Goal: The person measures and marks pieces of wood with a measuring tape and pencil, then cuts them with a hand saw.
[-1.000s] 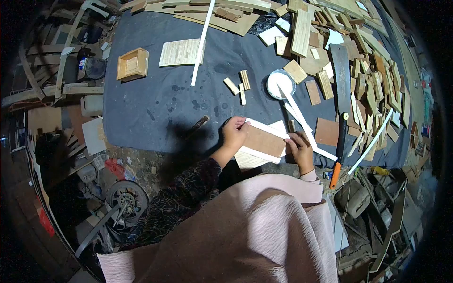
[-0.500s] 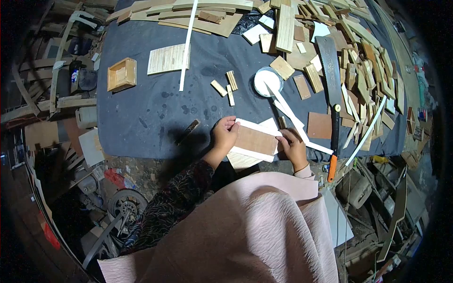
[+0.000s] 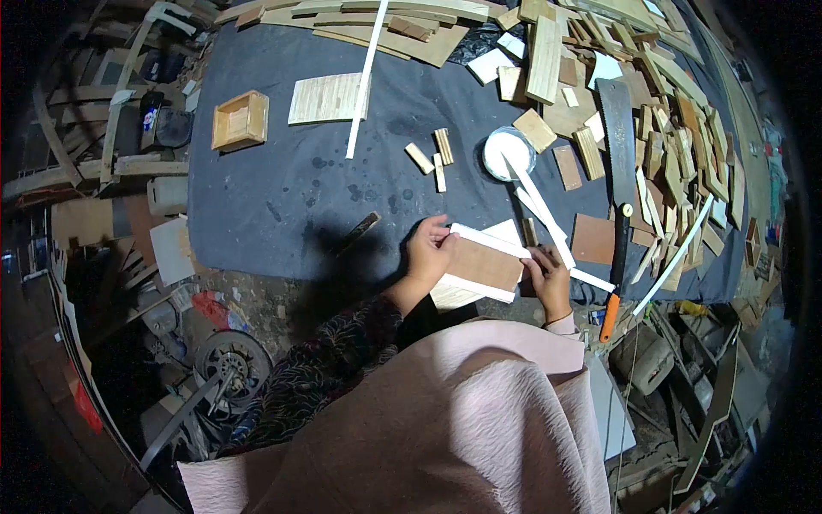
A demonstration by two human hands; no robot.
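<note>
Two hands hold a white-edged brown panel point(image 3: 484, 264) above the near side of the dark-clothed bench point(image 3: 282, 188).

If either grip slackens, the panel could tilt or slip toward the pale board point(image 3: 455, 296) beneath it; a careless sweep of the right hand point(image 3: 548, 276) might knock the long white strip point(image 3: 545, 212) just beside it, whose far end reaches the white-filled tub point(image 3: 497, 156), and tip or smear that. The left hand point(image 3: 428, 254) grasps the panel's left end, its forearm angling in from the near left; the right hand pinches the right end with bent fingers, partly hidden, wrist toward the near side.
</note>
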